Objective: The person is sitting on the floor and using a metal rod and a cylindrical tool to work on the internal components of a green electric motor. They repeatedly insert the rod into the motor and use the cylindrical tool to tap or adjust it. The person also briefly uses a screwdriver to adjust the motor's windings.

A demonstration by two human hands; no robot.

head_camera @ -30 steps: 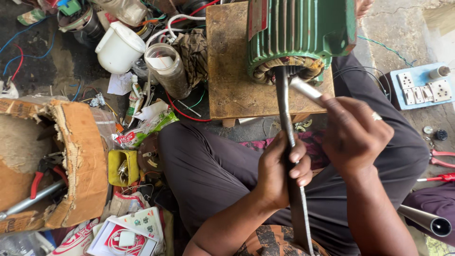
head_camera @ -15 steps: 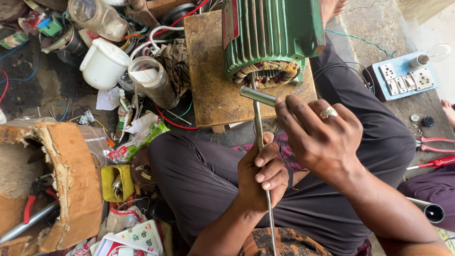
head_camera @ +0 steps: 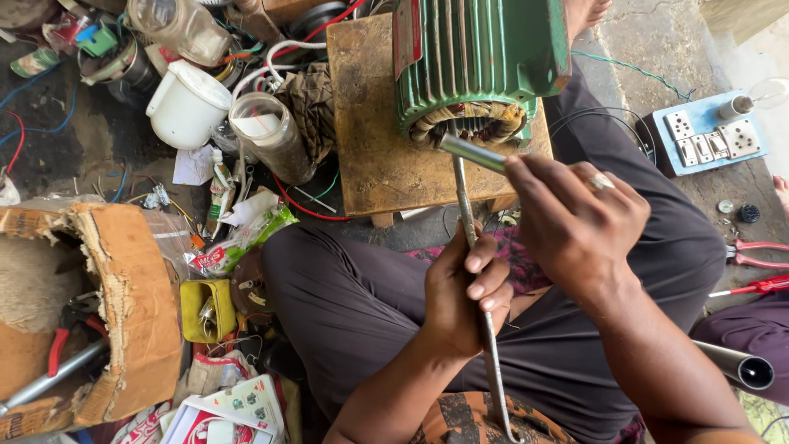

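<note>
A green ribbed electric motor (head_camera: pixel 477 62) lies on a wooden block (head_camera: pixel 370 123), its open end showing the copper windings (head_camera: pixel 470 125). My left hand (head_camera: pixel 464 296) grips a long thin metal rod (head_camera: pixel 463 193) whose tip reaches up into the windings. My right hand (head_camera: pixel 575 226), with a ring on one finger, holds a short silver metal tube (head_camera: pixel 470 152) crosswise against the rod just below the motor's opening. Both hands are above my crossed legs in dark trousers.
Clutter lies to the left: a white plastic jug (head_camera: pixel 187 105), a clear jar (head_camera: pixel 267 136), wires, wrappers, a torn cardboard box (head_camera: pixel 123 304) and a yellow pouch (head_camera: pixel 207 308). On the right are a blue switch board (head_camera: pixel 711 136), red-handled pliers (head_camera: pixel 760 251) and a steel pipe (head_camera: pixel 735 366).
The view has shifted, so motor and hands sit further right in the frame. My right hand has brought the short tube close to the motor's opening; my left hand keeps its grip on the rod.
</note>
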